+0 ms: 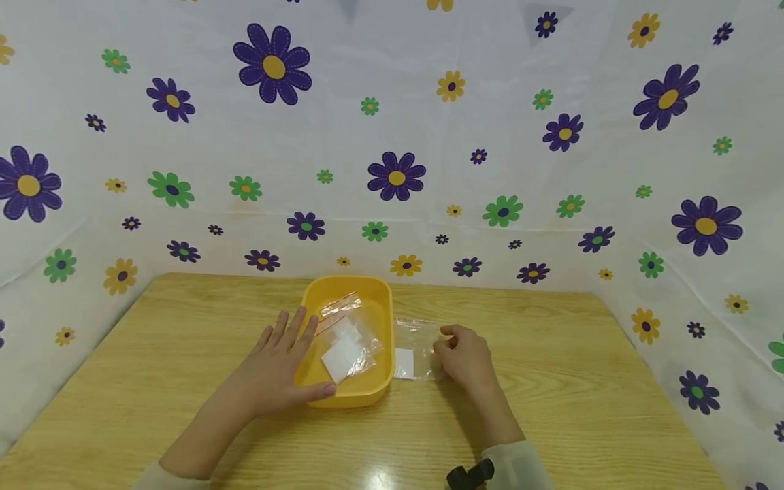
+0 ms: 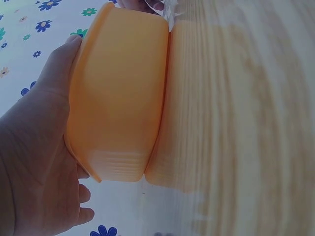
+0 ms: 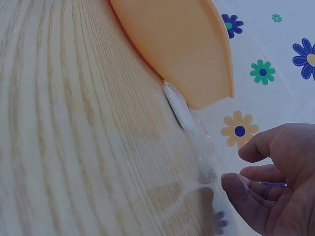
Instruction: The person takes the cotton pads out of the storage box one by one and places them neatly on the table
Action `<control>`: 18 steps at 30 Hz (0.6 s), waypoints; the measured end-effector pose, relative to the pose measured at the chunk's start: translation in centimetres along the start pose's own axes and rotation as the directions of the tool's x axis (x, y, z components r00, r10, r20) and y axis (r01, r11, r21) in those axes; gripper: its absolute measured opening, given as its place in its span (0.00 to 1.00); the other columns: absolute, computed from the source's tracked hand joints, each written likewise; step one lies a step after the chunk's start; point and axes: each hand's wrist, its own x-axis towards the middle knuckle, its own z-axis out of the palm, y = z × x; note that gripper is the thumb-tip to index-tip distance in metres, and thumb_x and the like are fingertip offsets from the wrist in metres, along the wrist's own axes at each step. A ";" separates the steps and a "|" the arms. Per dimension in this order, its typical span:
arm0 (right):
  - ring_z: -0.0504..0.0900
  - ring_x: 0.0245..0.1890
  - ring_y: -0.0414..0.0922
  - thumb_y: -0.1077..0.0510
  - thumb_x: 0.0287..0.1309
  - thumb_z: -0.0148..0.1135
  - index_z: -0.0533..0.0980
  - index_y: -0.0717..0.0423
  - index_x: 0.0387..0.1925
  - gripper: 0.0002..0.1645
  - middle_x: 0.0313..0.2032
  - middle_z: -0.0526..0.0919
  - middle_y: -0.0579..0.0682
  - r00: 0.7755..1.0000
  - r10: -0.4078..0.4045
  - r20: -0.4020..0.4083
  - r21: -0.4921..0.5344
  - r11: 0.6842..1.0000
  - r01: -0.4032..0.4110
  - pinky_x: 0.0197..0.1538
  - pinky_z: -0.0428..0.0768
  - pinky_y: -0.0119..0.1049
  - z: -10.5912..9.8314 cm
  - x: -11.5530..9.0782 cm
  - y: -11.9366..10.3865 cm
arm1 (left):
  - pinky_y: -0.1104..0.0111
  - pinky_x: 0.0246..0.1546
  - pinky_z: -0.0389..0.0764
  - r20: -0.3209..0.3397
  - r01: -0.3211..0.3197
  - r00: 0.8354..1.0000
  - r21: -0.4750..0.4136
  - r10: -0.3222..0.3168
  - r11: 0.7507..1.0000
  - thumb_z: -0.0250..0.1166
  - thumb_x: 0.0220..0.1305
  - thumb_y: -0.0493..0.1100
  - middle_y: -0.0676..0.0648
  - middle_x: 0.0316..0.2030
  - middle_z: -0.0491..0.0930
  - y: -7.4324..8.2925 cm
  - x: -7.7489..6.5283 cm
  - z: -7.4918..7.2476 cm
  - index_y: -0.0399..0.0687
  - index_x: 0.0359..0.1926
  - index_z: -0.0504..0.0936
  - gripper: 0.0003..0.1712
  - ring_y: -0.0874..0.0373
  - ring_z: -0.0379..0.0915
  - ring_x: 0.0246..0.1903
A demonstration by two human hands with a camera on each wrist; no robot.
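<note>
My left hand [image 1: 275, 371], fingers spread and straight, rests along the left rim of a yellow plastic tray [image 1: 393, 340], with the thumb over its near end. Inside the tray are clear zip bags [image 1: 367, 337] with white square pieces [image 1: 343, 357] in them. Against the tray's right side, a clear zip bag [image 1: 422, 333] lies on the table, holding a white square card [image 1: 403, 363]. At that bag's right edge is my right hand [image 1: 468, 357]. Its fingers [image 3: 258, 147] are loosely bent, with a gap between thumb and forefinger in the right wrist view.
The wood-grain table [image 1: 184, 333] carries the tray near its middle. Behind it and along both sides hangs a white sheet [image 1: 343, 88] printed with flowers. A black strap-like device [image 1: 470, 474] sits at the right sleeve [image 1: 517, 466].
</note>
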 end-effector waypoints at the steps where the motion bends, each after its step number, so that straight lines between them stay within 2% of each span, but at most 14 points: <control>1: 0.78 0.18 0.41 0.58 0.58 0.60 0.78 0.60 0.58 0.25 0.34 0.84 0.52 1.000 0.004 0.002 0.007 1.000 -0.004 0.23 0.78 0.33 0.0 0.0 -0.1 | 0.37 0.72 0.44 -0.001 -0.001 1.000 0.001 0.001 1.000 0.51 0.54 0.84 0.36 0.79 0.35 0.0 0.0 0.0 0.45 0.80 0.43 0.68 0.32 0.29 0.76; 5: 0.79 0.23 0.43 0.57 0.60 0.61 0.78 0.59 0.58 0.24 0.36 0.84 0.53 1.000 0.009 0.012 0.058 0.998 -0.010 0.26 0.79 0.33 -0.2 -0.1 -0.5 | 0.37 0.72 0.45 -0.007 -0.008 1.000 0.005 0.008 1.000 0.51 0.54 0.85 0.36 0.79 0.35 -0.1 0.2 0.1 0.45 0.80 0.42 0.68 0.32 0.30 0.76; 8: 0.80 0.27 0.44 0.58 0.62 0.61 0.78 0.60 0.58 0.23 0.37 0.82 0.54 0.999 0.003 0.032 0.143 0.990 -0.007 0.30 0.84 0.36 -0.3 -0.3 -1.1 | 0.37 0.72 0.45 -0.009 -0.014 1.000 0.009 0.014 1.000 0.51 0.54 0.85 0.36 0.79 0.36 -0.2 0.4 0.2 0.45 0.80 0.42 0.68 0.32 0.30 0.76; 13: 0.84 0.32 0.49 0.58 0.62 0.61 0.78 0.60 0.58 0.22 0.38 0.82 0.58 0.995 -0.027 0.100 0.319 0.948 -0.007 0.35 0.87 0.40 -0.3 -0.6 -2.3 | 0.37 0.72 0.45 -0.006 -0.014 1.000 0.008 0.014 1.000 0.51 0.54 0.85 0.35 0.79 0.36 -0.3 0.3 0.2 0.45 0.80 0.43 0.69 0.31 0.30 0.76; 18: 0.83 0.33 0.47 0.59 0.63 0.62 0.80 0.58 0.56 0.20 0.38 0.81 0.57 0.985 -0.086 0.147 0.423 0.906 0.016 0.37 0.87 0.39 0.0 -0.8 -3.8 | 0.37 0.72 0.44 0.002 -0.008 1.000 0.005 0.008 1.000 0.51 0.53 0.85 0.36 0.79 0.35 -0.1 0.2 0.1 0.44 0.80 0.43 0.69 0.31 0.29 0.76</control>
